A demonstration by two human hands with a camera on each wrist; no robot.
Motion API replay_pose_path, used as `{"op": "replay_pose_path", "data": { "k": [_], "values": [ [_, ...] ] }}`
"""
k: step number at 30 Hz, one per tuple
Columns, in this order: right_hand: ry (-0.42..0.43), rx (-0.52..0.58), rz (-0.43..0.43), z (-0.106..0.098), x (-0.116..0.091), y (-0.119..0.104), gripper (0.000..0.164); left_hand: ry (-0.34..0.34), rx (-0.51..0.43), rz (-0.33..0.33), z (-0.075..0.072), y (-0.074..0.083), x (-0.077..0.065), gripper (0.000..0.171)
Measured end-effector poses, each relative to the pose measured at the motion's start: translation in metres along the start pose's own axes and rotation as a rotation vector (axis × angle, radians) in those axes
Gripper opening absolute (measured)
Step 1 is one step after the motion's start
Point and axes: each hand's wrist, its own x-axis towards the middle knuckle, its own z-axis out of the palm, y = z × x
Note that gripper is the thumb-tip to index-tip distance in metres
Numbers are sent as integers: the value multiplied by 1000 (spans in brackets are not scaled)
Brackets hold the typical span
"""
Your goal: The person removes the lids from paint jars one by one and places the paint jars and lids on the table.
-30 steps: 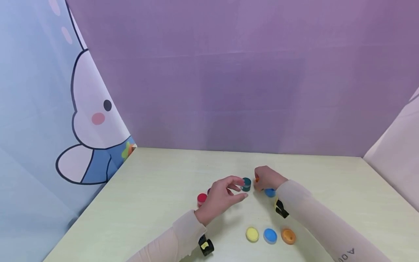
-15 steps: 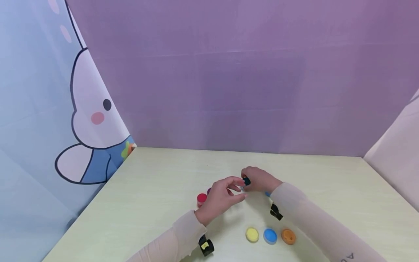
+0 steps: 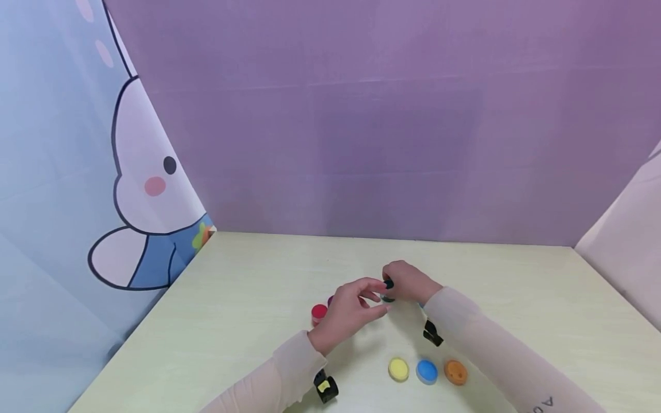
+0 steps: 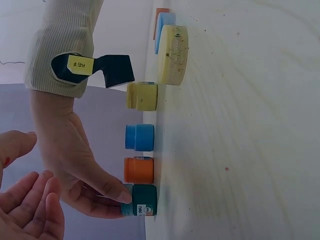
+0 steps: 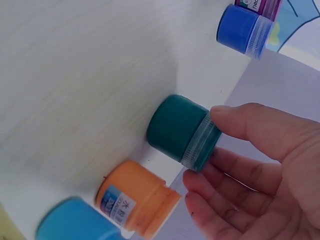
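My right hand (image 3: 408,282) pinches the ridged, translucent cap of a small dark green paint jar (image 5: 177,127) between thumb and fingers. The jar stands upright on the table. In the left wrist view, the right thumb lies against the top of the green jar (image 4: 145,200). My left hand (image 3: 351,312) hovers just left of it with loosely bent fingers and holds nothing; its fingers (image 4: 30,205) are apart from the jar. Beside the green jar stand an orange jar (image 4: 139,170) without a cap, a blue jar (image 4: 140,137) and a yellow jar (image 4: 142,96).
Nearer me, a yellow lid (image 3: 398,369), a blue lid (image 3: 427,371) and an orange lid (image 3: 455,372) lie in a row. A red jar (image 3: 319,313) stands left of my left hand. Dark blue (image 5: 237,30) and purple jars (image 5: 270,7) stand beyond the green one.
My right hand has moved left from the orange jar to the green jar and now grips its cap. My left hand has stayed in place.
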Motion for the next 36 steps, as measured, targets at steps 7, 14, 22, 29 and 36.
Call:
{"op": "replay_pose_path", "data": {
  "k": [7,14,22,29,36],
  "values": [
    [28,57,0,-4,-6,1,14,21,17,8,1,-1,0,36],
    [33,113,19,-20,-19,-3,17,67,57,-29,1,0,1,33],
    [71,135,1,-42,-36,-8,22,63,73,-60,1,0,1,38],
    [133,182,-38,-56,-55,-18,24,41,39,-60,5,-1,1,43],
    [209,203,-136,-53,-70,-32,23,29,-1,-22,9,-1,1,46]
  ]
}}
